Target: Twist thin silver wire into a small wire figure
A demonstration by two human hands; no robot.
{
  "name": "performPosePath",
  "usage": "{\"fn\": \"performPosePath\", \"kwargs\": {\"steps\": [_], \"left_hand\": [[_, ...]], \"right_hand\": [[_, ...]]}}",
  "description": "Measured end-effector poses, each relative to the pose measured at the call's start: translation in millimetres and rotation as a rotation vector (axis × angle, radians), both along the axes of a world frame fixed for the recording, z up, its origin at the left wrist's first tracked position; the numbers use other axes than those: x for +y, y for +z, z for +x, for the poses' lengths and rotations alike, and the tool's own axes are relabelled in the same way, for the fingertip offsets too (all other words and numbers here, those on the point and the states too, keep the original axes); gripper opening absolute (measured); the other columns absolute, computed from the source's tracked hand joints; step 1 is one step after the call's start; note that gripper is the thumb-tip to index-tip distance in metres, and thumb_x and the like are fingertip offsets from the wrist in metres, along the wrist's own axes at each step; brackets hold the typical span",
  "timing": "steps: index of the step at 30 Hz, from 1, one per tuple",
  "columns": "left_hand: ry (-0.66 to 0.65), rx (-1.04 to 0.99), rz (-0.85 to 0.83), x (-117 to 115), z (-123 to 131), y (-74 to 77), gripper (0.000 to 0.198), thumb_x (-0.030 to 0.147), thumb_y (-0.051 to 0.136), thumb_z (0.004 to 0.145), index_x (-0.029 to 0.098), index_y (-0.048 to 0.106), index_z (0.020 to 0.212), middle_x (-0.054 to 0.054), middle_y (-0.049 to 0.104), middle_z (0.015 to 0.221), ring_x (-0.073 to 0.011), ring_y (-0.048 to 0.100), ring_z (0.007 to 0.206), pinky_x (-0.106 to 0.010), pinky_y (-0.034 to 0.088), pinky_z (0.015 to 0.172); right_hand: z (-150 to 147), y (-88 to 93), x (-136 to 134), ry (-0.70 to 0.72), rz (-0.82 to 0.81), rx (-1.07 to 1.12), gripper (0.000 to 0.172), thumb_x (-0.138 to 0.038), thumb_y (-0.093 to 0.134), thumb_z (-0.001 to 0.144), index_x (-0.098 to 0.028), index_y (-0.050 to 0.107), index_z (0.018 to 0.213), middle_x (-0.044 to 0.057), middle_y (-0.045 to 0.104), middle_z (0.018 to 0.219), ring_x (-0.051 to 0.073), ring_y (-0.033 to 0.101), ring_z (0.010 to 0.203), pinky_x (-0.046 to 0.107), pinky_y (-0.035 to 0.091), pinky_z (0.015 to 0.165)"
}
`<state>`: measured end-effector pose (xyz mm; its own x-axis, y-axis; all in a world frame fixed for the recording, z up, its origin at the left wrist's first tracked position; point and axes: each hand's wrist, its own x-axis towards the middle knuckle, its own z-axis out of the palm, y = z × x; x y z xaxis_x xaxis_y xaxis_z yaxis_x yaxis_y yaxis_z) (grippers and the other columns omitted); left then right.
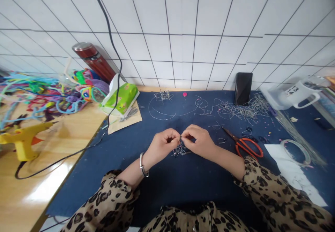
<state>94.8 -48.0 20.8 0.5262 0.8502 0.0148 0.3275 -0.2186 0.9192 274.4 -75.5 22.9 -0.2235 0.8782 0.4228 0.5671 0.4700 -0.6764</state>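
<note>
My left hand (164,143) and right hand (198,141), each pinched closed at thumb and forefinger, hold a tiny dark piece (180,136) above the wire cluster (179,150) over the navy mat (162,183), apparently opposed so 2 grips steady it.

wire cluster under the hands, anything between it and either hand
Nothing visible. The left hand and right hand appear to pinch at the upper edge of the wire cluster; the scissors lie off to the right.
</note>
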Motion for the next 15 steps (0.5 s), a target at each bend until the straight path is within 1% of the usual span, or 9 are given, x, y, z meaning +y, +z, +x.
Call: {"fn": "performPosePath", "kwargs": {"steps": [10,15], "left_hand": [[-0.027,0.038,0.025,-1.8,3.6,1.9,0.009,0.014,0.049,0.078,0.014,0.056,0.072,0.002,0.055,0.064,-0.0073,0.048,0.056,-0.018,0.037,0.054],[-0.018,-0.006,0.024,-1.6,2.9,0.4,0.008,0.012,0.05,0.077,0.014,0.057,0.074,0.001,0.056,0.066,-0.0076,0.048,0.059,-0.018,0.038,0.055]], "right_hand": [[-0.4,-2.4,0.9,0.039,0.012,-0.02,0.012,-0.006,0.049,0.068,-0.017,0.052,0.067,0.0,0.051,0.068,0.011,0.047,0.066,0.023,0.039,0.064],[0.7,-3.2,1.3,0.054,-0.021,-0.028,0.012,-0.005,0.05,0.065,-0.017,0.049,0.065,-0.001,0.049,0.067,0.011,0.046,0.065,0.023,0.037,0.062]]}}
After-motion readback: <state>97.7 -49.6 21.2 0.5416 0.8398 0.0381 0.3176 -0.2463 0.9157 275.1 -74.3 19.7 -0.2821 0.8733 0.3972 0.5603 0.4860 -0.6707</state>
